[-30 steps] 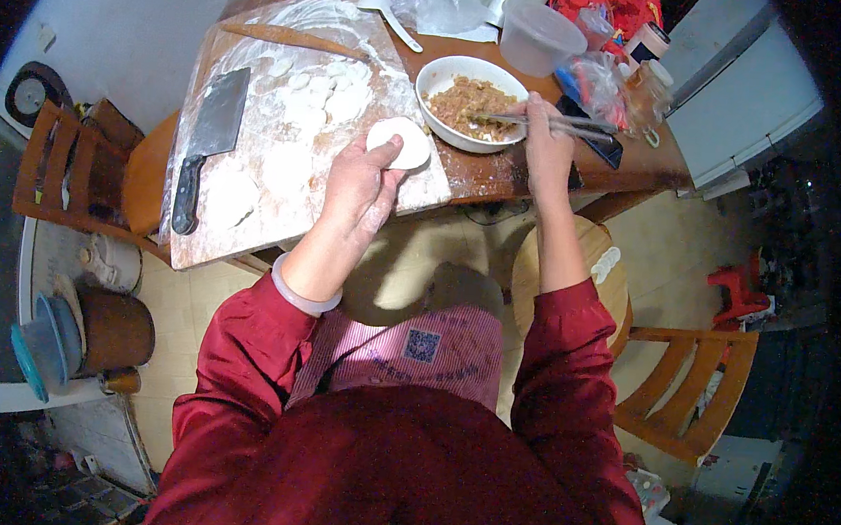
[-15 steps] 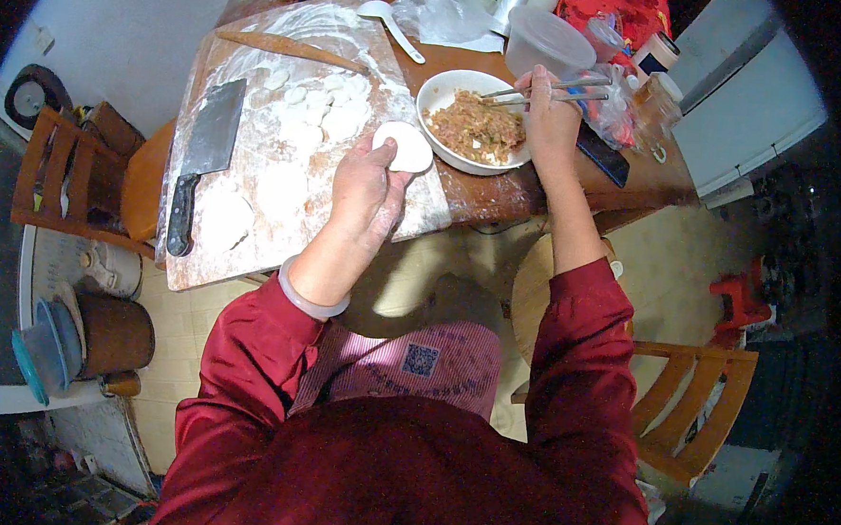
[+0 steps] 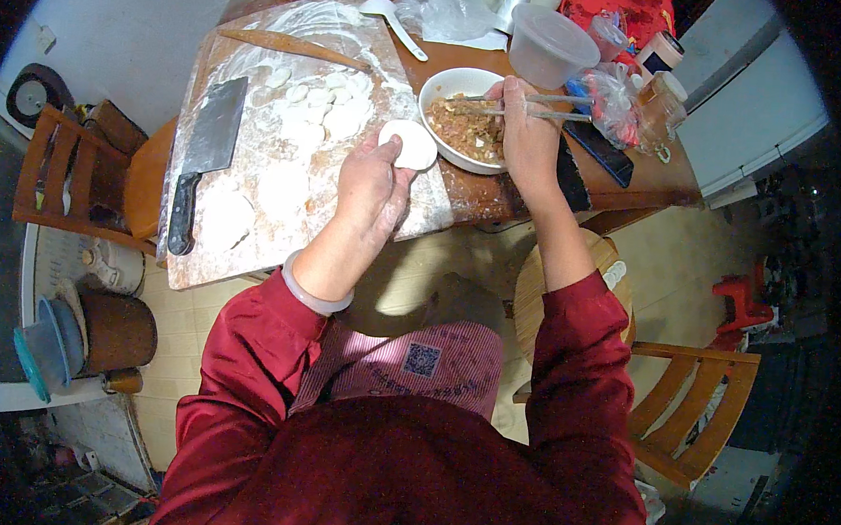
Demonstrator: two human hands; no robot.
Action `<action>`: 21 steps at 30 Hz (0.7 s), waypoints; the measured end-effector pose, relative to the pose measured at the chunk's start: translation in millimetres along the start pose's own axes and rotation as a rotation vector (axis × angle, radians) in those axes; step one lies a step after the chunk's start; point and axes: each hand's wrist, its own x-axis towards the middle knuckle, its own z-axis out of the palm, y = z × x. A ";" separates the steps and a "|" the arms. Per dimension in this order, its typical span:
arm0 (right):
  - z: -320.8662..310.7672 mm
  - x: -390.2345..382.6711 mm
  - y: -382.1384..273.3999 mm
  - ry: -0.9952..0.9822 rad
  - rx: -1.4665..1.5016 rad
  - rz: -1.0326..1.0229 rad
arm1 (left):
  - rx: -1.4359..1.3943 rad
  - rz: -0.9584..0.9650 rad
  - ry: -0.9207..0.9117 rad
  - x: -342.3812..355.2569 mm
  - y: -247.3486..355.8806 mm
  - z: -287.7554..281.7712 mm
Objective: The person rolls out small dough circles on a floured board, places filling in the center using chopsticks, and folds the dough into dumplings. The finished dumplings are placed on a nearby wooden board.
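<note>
A round white dough wrapper [image 3: 414, 146] lies across the fingers of my left hand [image 3: 368, 179], its thumb pressed on the near edge. This hand is over the right side of a floured wooden board [image 3: 282, 184]. Just right of it stands a white bowl [image 3: 468, 163] of minced filling [image 3: 463, 132]. My right hand [image 3: 531, 140] is closed around a pair of metal chopsticks [image 3: 562, 101] at the bowl's right rim, with their tips in the filling. Several small dough pieces [image 3: 334, 98] rest on the board in loose flour.
On the board lie a cleaver [image 3: 220, 124] with a black handle and a tapered wooden rolling pin [image 3: 294, 47]. Beyond the bowl are a white spoon [image 3: 395, 25] and a clear plastic tub [image 3: 553, 49]. A dark phone [image 3: 602, 156] and a jar [image 3: 662, 96] sit at the right.
My right hand has shifted left and slightly down with the chopsticks, whose tips moved left through the filling. The left hand with the wrapper has barely moved.
</note>
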 end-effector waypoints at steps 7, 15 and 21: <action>-0.3 -17.7 3.8 0.010 0.201 0.068 | 0.056 0.032 0.036 15.5 1.2 5.7; -4.6 -43.6 -7.6 0.093 0.411 0.088 | 0.085 0.007 0.077 8.4 2.4 19.2; 0.1 -68.5 -20.2 0.137 0.137 -0.473 | 0.096 -0.050 0.140 -10.0 7.4 32.0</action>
